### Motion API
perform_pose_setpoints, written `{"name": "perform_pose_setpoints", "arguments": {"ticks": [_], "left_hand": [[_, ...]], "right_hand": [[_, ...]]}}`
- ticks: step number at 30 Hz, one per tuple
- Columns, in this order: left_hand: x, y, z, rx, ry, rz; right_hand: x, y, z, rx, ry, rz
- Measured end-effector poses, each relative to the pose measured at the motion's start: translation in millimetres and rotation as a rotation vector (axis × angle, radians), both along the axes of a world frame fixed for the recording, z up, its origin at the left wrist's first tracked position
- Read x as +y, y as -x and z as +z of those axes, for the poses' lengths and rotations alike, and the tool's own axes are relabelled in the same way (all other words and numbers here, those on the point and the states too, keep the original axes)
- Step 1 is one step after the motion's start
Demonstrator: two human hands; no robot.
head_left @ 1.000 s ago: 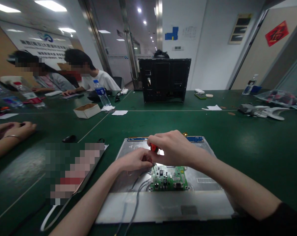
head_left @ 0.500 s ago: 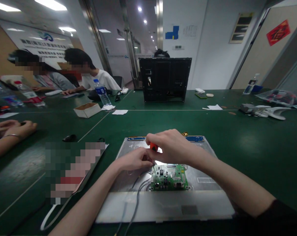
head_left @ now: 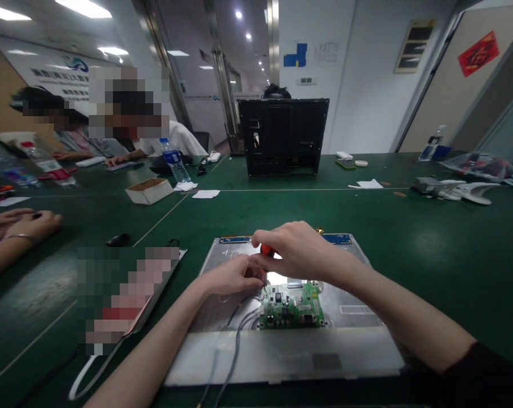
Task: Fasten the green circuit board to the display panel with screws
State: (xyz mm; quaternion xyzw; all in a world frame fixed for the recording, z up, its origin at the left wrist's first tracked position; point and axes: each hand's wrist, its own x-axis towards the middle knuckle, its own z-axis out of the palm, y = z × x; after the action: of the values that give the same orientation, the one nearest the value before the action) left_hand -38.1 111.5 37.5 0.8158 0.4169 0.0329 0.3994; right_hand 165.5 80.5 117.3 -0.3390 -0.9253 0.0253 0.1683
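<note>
So my right hand (head_left: 296, 249) is curled over the top of the little red-handled screwdriver (head_left: 266, 250), fingers closed around the handle from the far side. The driver stands close to upright, its long axis running from the red cap under my palm down and slightly toward me, with the tip landing at the far left corner of the green circuit board (head_left: 292, 306). That's the relation that matters here: the screw spot sits straight below my right fingers, not off to any side.

My left hand (head_left: 230, 276) is the nearer one to that corner. It comes in from the left, fingers pinched together low around the shaft just above the board. I think they're touching the shaft, but the thumb hides the contact, so I can't say for sure.

The board lies flat on the silver metal back panel (head_left: 353, 345), roughly in its middle, a bit nearer to me than to its far edge. Grey cables (head_left: 236, 340) run off the board's left side toward me. The panel sits on the green table (head_left: 430, 238), and another person's hands (head_left: 24, 224) rest well apart at the left.
</note>
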Motion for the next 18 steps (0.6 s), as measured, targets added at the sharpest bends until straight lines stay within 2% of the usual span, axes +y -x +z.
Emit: {"name": "perform_pose_setpoints", "arguments": {"ticks": [18], "left_hand": [[1.7, 0.1, -1.9, 0.001, 0.01, 0.005]], "right_hand": [[-2.3, 2.9, 0.3, -0.003, -0.013, -0.007]]}}
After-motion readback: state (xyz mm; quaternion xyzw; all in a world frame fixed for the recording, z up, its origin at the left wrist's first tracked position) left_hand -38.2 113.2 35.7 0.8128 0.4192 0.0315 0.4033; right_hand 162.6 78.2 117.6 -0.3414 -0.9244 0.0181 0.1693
